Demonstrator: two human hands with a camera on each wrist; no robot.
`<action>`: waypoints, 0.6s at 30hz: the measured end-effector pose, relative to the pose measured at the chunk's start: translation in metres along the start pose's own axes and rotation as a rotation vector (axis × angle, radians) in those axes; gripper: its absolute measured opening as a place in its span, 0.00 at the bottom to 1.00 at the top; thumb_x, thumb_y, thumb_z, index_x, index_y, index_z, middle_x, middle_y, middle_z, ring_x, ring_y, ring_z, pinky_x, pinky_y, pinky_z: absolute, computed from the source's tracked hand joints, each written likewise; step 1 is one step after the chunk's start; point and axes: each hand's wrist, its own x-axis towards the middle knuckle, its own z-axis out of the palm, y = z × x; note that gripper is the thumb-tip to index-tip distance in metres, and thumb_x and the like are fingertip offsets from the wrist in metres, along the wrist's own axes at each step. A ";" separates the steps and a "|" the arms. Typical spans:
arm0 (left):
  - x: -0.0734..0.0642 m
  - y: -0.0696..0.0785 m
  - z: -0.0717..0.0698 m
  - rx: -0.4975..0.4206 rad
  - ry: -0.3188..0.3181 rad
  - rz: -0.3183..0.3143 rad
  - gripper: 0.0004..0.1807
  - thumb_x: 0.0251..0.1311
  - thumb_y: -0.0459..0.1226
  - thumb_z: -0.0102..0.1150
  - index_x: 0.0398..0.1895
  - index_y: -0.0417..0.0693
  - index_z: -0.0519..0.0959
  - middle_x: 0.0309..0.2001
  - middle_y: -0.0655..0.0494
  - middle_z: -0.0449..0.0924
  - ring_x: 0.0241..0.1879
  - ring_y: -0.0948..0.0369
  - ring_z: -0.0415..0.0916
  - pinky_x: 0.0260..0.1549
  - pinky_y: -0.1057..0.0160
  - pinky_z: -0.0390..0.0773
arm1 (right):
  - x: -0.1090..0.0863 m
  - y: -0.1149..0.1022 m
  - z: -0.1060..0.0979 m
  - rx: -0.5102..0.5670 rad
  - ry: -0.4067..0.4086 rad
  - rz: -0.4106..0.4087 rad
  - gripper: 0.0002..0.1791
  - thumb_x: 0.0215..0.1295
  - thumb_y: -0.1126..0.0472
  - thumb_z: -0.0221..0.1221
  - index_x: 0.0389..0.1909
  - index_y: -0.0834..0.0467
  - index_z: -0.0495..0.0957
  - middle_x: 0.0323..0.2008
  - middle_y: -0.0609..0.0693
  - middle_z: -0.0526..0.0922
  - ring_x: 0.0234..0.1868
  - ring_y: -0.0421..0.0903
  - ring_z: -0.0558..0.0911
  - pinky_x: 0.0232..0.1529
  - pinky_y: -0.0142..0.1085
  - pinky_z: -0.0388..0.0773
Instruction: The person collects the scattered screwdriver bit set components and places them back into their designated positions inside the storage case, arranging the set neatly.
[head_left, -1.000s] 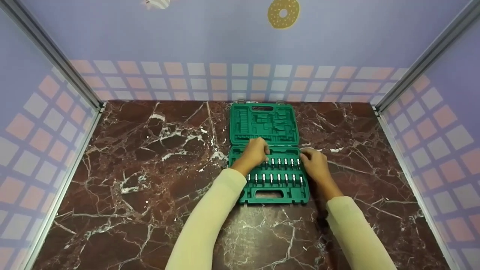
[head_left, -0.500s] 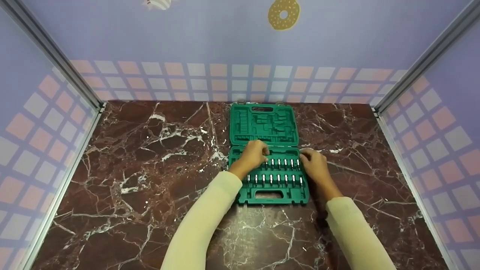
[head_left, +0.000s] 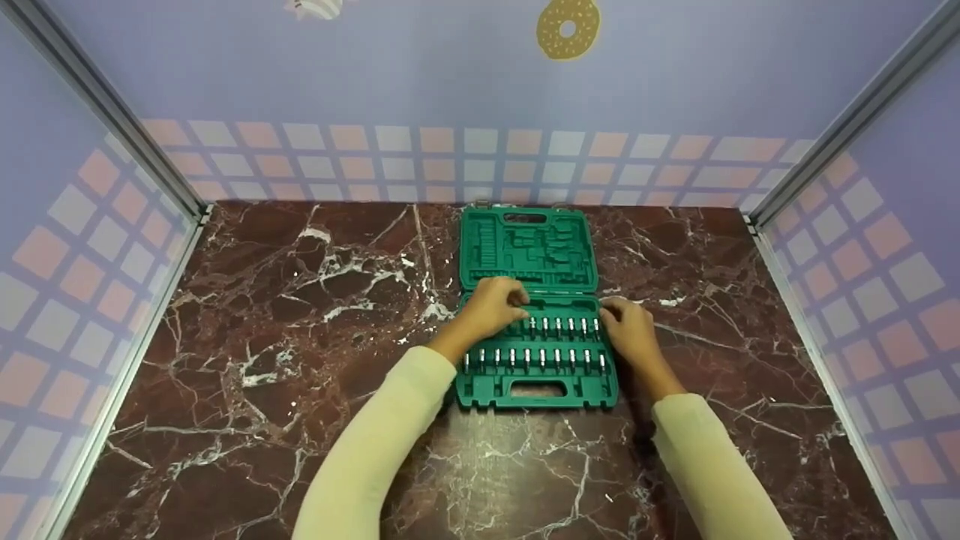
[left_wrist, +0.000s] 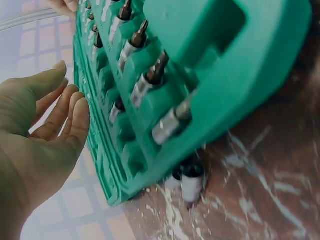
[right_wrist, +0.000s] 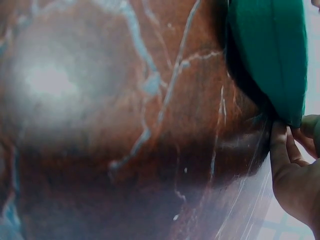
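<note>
A green socket case (head_left: pixel 536 390) lies open on the table, its moulded lid (head_left: pixel 529 247) folded back toward the wall. Silver bit sockets (head_left: pixel 557 360) with dark tips sit in two rows in the near half. Over the left end of the upper row is my left hand (head_left: pixel 491 304); the left wrist view shows its thumb and fingers (left_wrist: pixel 75 112) apart, nothing between them. My right hand (head_left: pixel 631 330) holds the case's right edge near the hinge, fingertips (right_wrist: pixel 280 132) at its corner. A few loose sockets (left_wrist: pixel 192 182) lie on the table beside the case.
The dark red marbled table (head_left: pixel 337 420) has a patterned back wall (head_left: pixel 420 90) behind the lid. Side panels (head_left: pixel 892 300) stand at left and right. My left forearm (head_left: pixel 382 435) crosses in front of the table left of the case.
My left hand has drawn back a little to the left, uncovering more sockets at the left ends of both rows. The right hand and the case have stayed put.
</note>
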 end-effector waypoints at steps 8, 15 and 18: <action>-0.019 -0.012 -0.023 -0.015 0.057 0.004 0.13 0.62 0.33 0.71 0.48 0.37 0.85 0.46 0.44 0.84 0.46 0.51 0.82 0.48 0.53 0.83 | 0.000 -0.001 0.000 0.005 0.001 -0.002 0.13 0.73 0.66 0.60 0.53 0.68 0.84 0.54 0.66 0.85 0.58 0.64 0.82 0.61 0.57 0.77; -0.038 -0.020 -0.041 -0.015 0.072 -0.012 0.15 0.61 0.33 0.72 0.50 0.36 0.85 0.47 0.44 0.83 0.46 0.50 0.81 0.49 0.54 0.84 | 0.000 -0.001 0.001 0.017 0.000 0.002 0.13 0.73 0.66 0.59 0.52 0.68 0.84 0.54 0.66 0.86 0.57 0.63 0.83 0.59 0.57 0.78; -0.046 -0.025 -0.047 -0.007 0.061 -0.021 0.17 0.60 0.33 0.73 0.51 0.36 0.84 0.48 0.44 0.82 0.49 0.47 0.81 0.51 0.53 0.83 | 0.000 -0.001 0.001 0.016 -0.003 0.002 0.13 0.74 0.66 0.59 0.53 0.68 0.83 0.54 0.66 0.85 0.58 0.63 0.83 0.60 0.57 0.77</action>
